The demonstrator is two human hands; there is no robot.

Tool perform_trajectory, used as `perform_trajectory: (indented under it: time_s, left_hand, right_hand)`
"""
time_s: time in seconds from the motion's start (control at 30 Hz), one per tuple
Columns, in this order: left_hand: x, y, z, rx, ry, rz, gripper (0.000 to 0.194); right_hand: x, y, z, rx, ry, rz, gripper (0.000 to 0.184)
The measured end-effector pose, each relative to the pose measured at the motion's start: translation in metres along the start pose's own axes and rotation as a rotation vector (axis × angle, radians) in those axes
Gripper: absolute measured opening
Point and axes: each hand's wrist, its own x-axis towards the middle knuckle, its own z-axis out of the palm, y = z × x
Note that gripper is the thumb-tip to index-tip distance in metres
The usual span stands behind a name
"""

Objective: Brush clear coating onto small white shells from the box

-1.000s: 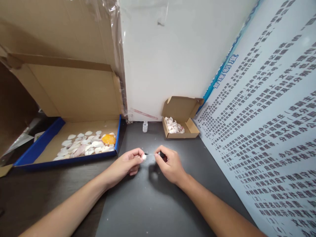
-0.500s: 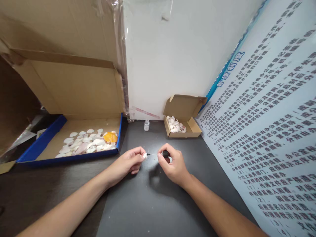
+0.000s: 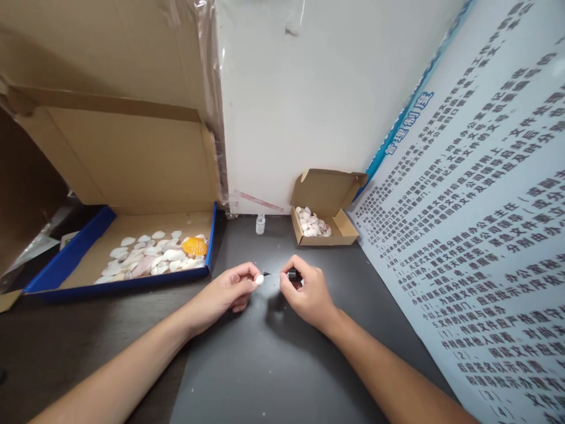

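My left hand (image 3: 236, 287) pinches a small white shell (image 3: 259, 280) between thumb and fingertips. Facing it, my right hand (image 3: 308, 290) grips a black brush cap (image 3: 293, 275) with a thin clear stem. The dark brush tip (image 3: 266, 274) points left and lies at the shell's upper edge; whether it touches, I cannot tell. Beyond the hands stands a small clear glass bottle (image 3: 260, 225) with a pale label, upright and with no cap seen on it. Part of the cap is hidden by my right fingers.
On the left, an open blue-edged cardboard box (image 3: 33, 285) holds several white shells and an orange scallop shell (image 3: 195, 246). A smaller open cardboard box (image 3: 348, 229) with pale shells stands at the back right. A printed sheet (image 3: 485, 235) borders the dark table (image 3: 247, 365) on the right.
The view has shifted slightly. The white shell now shows more of its face to the camera, and the brush tip has moved a little above it. Both hands keep their hold.
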Motion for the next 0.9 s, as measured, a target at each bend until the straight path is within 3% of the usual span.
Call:
perform_trajectory:
  time_s: [0.2, 0.33, 0.5, 0.63, 0.8, 0.9]
  left_hand:
    - [0.0009, 0.0005, 0.0006, 0.019, -0.013, 0.017, 0.031]
    - [0.0004, 0.0002, 0.0012, 0.047, -0.002, 0.031, 0.032]
    - [0.0001, 0.0000, 0.0013, 0.059, -0.004, 0.040, 0.033]
    - [0.0013, -0.0006, 0.0003, 0.088, 0.002, 0.050, 0.031]
    - [0.0027, -0.0020, -0.0001, 0.074, -0.011, 0.052, 0.029]
    - [0.0022, -0.0021, -0.0004, 0.082, -0.010, 0.050, 0.028]
  right_hand:
    - [0.0002, -0.0014, 0.0003, 0.030, -0.040, -0.051, 0.009]
    - [0.0004, -0.0017, 0.0000, 0.003, 0.015, -0.024, 0.009]
    - [-0.0003, -0.0011, -0.0001, 0.018, -0.061, -0.056, 0.009]
    - [-0.0001, -0.0008, -0.0001, -0.021, 0.028, -0.050, 0.009]
    - [-0.0007, -0.0021, 0.0004, 0.018, -0.040, -0.101, 0.008]
    - [0.0000, -0.0026, -0.0001, -0.027, 0.033, -0.092, 0.007]
